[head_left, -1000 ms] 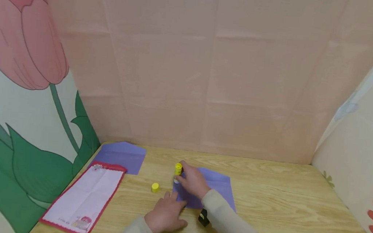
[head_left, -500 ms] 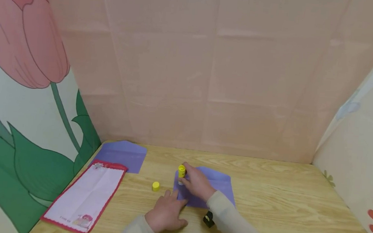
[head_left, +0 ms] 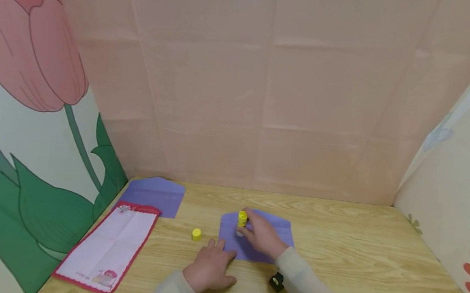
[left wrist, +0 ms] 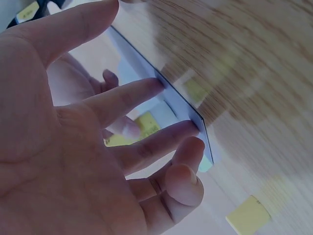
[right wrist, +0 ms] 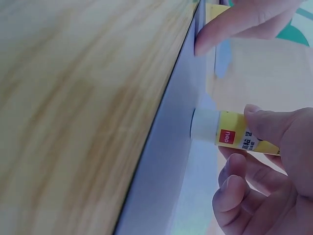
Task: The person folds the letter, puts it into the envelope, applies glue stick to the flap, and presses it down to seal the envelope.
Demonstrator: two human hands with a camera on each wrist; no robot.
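My right hand [head_left: 263, 236] grips a yellow glue stick [head_left: 242, 220] upright, its white end down on a purple envelope [head_left: 227, 247]. In the right wrist view the glue stick [right wrist: 232, 131] is pinched between thumb and fingers, its white end right at the paper. My left hand [head_left: 210, 268] lies with spread fingers at the envelope's near left corner, fingertips pressing the paper. The left wrist view shows two straight fingers [left wrist: 132, 100] touching the envelope's edge. A yellow cap [head_left: 197, 234] stands on the table just left of the envelope.
Another purple envelope [head_left: 154, 200] lies at the table's back left. In front of it, slightly overlapping, is a white sheet with a red border [head_left: 107, 247]. A peach-coloured cloth [head_left: 263, 98] rises behind the wooden table [head_left: 347, 252], with patterned panels on both sides.
My right hand has slid the glue stick rightward across the envelope, from its left edge toward the middle. The left hand has stayed at the corner.
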